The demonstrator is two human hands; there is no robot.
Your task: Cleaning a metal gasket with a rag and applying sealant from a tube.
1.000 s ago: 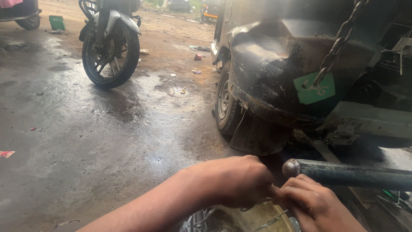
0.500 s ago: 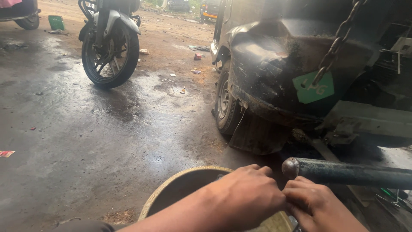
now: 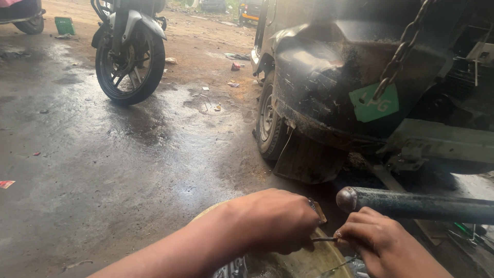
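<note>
Metal sliver [image 3: 324, 239] pinched between left hand [image 3: 275, 221] and right hand [image 3: 383, 247] fingers, held steady above the round basin [image 3: 303, 260].

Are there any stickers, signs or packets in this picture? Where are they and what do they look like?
Green sticker: on the dark rear body of the vehicle, a tilted rectangle with pale lettering, partly behind a hanging chain.
Green box-like thing: far off on the ground, top left; too small to tell more.
No screens.
</note>
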